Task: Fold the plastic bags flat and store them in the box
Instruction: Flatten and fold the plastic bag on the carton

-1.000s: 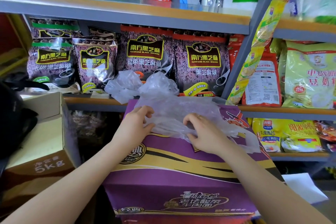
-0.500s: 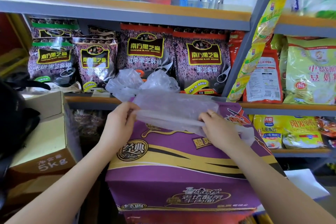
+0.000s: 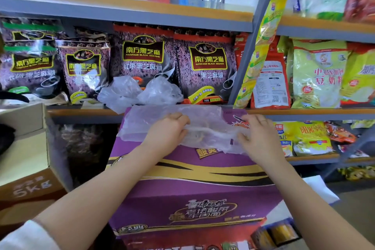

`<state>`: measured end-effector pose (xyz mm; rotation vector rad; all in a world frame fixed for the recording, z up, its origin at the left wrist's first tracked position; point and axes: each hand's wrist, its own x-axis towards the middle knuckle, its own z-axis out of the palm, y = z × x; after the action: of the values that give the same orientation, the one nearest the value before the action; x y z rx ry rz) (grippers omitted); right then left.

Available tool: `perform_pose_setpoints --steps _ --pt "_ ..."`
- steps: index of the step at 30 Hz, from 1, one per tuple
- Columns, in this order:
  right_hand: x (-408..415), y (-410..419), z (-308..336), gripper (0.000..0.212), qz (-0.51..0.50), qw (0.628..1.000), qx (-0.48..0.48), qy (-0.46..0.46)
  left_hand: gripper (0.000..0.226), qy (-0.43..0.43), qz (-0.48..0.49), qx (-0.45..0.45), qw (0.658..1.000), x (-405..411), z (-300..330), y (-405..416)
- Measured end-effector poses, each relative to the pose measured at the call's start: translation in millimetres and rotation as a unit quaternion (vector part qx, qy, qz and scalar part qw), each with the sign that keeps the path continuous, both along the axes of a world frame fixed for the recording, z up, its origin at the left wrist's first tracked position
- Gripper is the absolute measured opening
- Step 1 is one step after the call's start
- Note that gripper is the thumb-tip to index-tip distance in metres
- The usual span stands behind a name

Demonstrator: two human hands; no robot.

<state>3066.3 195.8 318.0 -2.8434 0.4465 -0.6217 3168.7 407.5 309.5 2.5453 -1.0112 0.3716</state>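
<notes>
A clear plastic bag point(image 3: 205, 128) lies spread across the far part of the purple carton's point(image 3: 192, 184) top face, its far edge level with the carton's far edge. The left hand point(image 3: 168, 134) grips the bag near its middle, fingers curled over a fold of film. The right hand point(image 3: 258, 138) holds the bag's right end, thumb under the film and fingers bent over it. The bag's left portion extends past the left hand and lies flat and unheld.

Surroundings: 2 crumpled clear bags point(image 3: 140, 92) sit on the wooden shelf ledge point(image 3: 304, 111) just behind the carton, touching or nearly touching the spread bag's far edge. Behind them stand 4 purple sesame-paste packets point(image 3: 142, 61), upright, filling the shelf bay. A grey shelf upright point(image 3: 246, 50) rises right of the bay, with a yellow packet strip point(image 3: 261, 40) hanging along it. To the right, yellow and red packets point(image 3: 316, 75) crowd the next bay.

An open brown cardboard box point(image 3: 26, 164) stands at left, beside the carton, its opening partly visible; a dark object point(image 3: 6, 138) overlaps its left rim. I cannot tell whether it already holds any bags.

Open room: the near half of the carton top is bare apart from both forearms. The far side is closed by the ledge and the 2 bags. A white sheet point(image 3: 320, 191) lies below the carton's right edge.
</notes>
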Motion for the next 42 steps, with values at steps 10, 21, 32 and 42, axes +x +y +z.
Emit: perform_pose_setpoints --steps 10,21,32,42 --pt "-12.5 -48.1 -10.2 0.025 -0.007 0.92 0.392 -0.027 0.005 0.005 0.045 -0.194 0.98 -2.8 -2.1 -2.5" --pt "-19.5 -59.5 1.6 0.061 0.267 0.634 0.725 -0.029 0.033 -0.071 0.018 -0.089 0.993 -23.1 0.2 -23.3" --pt "-35.4 -84.8 -11.0 0.006 0.164 0.69 0.703 -0.042 0.023 -0.115 0.014 -0.072 0.991 -36.4 -18.1 -37.8" --pt "-22.8 -14.6 -4.4 0.037 0.201 0.979 0.03 -0.032 0.026 -0.015 0.157 0.031 0.987 -39.6 -21.1 -19.0"
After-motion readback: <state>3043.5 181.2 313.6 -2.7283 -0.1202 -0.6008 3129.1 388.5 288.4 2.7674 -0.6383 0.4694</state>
